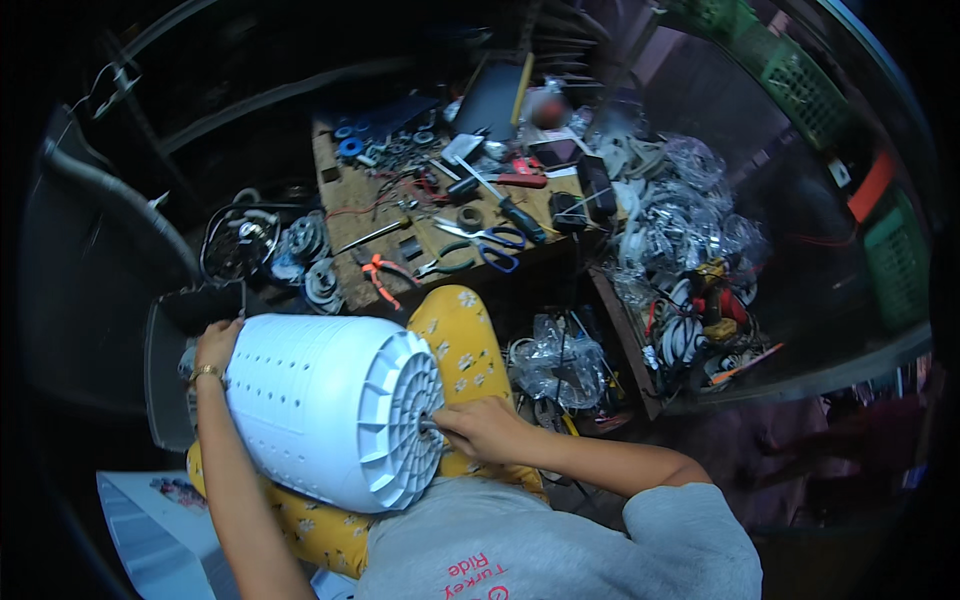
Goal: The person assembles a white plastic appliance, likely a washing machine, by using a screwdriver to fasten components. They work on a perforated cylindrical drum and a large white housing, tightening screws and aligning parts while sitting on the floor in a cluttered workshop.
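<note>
A white plastic spin drum (300,405) with small holes in its wall lies on its side across my lap. Its round ribbed base (402,440) faces right. My left hand (214,350) is closed on the drum's open-end rim at the left; some of its fingertips are hidden behind the rim. At the centre of the base, my right hand (488,430) is closed around a short metal shaft (428,424) that sticks out of the hub. The fingers cover most of that shaft.
A wooden bench ahead holds pliers (385,275), blue-handled scissors (497,245), screwdrivers (521,219) and small parts. Plastic-wrapped parts (690,190) heap up at the right. A grey bin (165,370) stands beyond the drum's left end, and a white panel (150,530) lies at lower left.
</note>
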`<state>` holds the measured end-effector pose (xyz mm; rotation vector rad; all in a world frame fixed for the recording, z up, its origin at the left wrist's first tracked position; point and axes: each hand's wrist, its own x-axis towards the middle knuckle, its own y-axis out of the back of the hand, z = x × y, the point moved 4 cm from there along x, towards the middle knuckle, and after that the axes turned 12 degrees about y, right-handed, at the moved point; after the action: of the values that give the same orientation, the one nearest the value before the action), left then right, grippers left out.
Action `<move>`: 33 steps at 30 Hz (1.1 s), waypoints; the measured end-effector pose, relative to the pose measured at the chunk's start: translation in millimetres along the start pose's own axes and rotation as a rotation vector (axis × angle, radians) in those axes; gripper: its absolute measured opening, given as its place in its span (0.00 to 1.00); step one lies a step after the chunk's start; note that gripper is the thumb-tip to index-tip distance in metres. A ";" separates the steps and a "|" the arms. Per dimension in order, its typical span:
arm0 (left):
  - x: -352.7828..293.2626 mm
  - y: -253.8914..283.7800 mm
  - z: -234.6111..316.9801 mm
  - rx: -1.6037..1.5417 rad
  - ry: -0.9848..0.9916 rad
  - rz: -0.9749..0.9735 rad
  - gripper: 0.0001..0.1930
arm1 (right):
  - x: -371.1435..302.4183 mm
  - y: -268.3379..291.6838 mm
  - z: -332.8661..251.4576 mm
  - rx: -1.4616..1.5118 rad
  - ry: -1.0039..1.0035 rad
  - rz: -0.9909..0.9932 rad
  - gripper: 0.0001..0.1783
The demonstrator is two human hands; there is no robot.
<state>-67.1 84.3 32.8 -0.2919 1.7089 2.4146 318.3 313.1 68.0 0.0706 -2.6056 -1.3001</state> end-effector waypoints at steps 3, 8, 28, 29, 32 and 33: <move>-3.9 7.4 11.8 -0.061 -0.025 -0.081 0.28 | 18.2 -11.4 -1.5 0.009 0.079 0.063 0.10; 7.4 -1.0 -10.6 0.013 -0.015 -0.041 0.29 | -10.8 18.3 -8.5 -0.005 -0.031 -0.066 0.09; 0.6 7.5 -1.8 -0.017 0.025 -0.038 0.29 | -25.9 19.2 -2.9 0.109 -0.052 -0.070 0.06; -6.1 10.4 1.7 -0.010 0.026 -0.016 0.29 | -41.8 24.2 6.6 0.183 -0.085 -0.078 0.06; -10.6 13.5 4.7 -0.012 -0.013 -0.023 0.28 | -77.2 11.2 49.8 0.957 -0.742 -0.020 0.07; -12.0 13.6 7.3 -0.014 -0.024 -0.033 0.28 | -71.7 10.1 56.2 1.022 -0.777 0.090 0.09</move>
<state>-59.3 86.4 50.6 -0.2900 1.6650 2.3971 376.0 373.5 30.4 -0.4581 -3.5549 0.2391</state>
